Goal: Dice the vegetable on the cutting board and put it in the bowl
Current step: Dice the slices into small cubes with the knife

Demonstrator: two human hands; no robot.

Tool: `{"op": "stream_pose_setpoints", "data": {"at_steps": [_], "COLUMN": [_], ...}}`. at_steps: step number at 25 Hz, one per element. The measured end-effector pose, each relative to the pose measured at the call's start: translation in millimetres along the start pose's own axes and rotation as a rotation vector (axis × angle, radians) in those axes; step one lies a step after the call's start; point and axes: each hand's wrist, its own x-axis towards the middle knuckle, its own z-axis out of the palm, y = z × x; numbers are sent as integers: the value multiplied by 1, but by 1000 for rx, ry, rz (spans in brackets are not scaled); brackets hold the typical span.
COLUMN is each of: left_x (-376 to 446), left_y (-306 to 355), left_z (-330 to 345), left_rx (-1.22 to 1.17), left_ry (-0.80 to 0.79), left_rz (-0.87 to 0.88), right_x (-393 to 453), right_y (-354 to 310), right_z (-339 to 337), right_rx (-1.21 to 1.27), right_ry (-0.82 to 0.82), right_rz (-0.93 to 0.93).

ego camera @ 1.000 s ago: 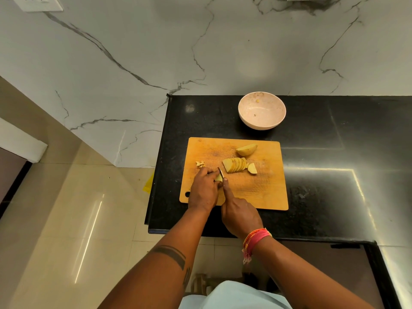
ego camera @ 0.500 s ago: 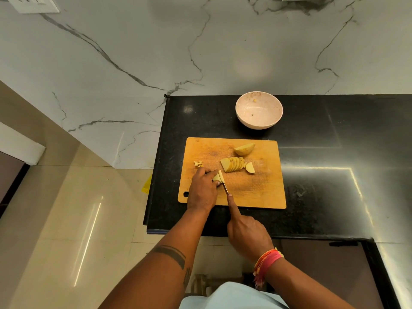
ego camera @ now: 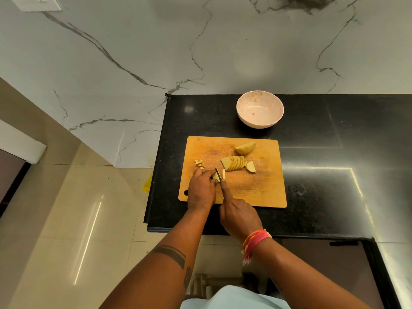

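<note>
A wooden cutting board (ego camera: 263, 192) lies on the black counter. On it are a potato wedge (ego camera: 245, 148), a fanned row of potato slices (ego camera: 234, 162), a loose slice (ego camera: 250, 166) and a few diced bits (ego camera: 199, 163) at the left. My left hand (ego camera: 200, 190) pinches a small stack of slices (ego camera: 215, 176) against the board. My right hand (ego camera: 238, 214) grips a knife (ego camera: 218, 173), index finger along its spine, blade down into the stack. A cut strip (ego camera: 223, 173) stands just right of the blade. The pale bowl (ego camera: 260, 109) sits behind the board, nearly bare inside.
The black counter (ego camera: 334, 175) ends at a left edge close to the board, with tiled floor (ego camera: 78, 219) below. A marble wall (ego camera: 200, 52) rises behind the bowl. A bright light strip reflects on the counter to the right.
The knife was drawn back towards me, then came forward again into the stack held by my left hand. A cut strip now stands free to the right of the blade.
</note>
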Motion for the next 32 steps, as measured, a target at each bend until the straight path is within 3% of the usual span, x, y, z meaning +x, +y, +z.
{"op": "stream_pose_setpoints", "data": {"at_steps": [5,13,19,32], "left_x": [3,5,1,3], "left_y": [1,-1,-1,4], "left_z": [0,3,0,-1], "left_rx": [4,-24,-38,-12], "left_ry": [-5,-2,67,54], "left_rz": [-2,-37,-50,-92], "right_x": [9,-42,-21,-11], "right_y": [-1,15,4,-1], "right_z": [1,4,-2,0], "right_rx": [-51,-33,-3,-58], "right_ry": [-21,-53,5,-51], "right_rz": [-15,7,-20,-35]}}
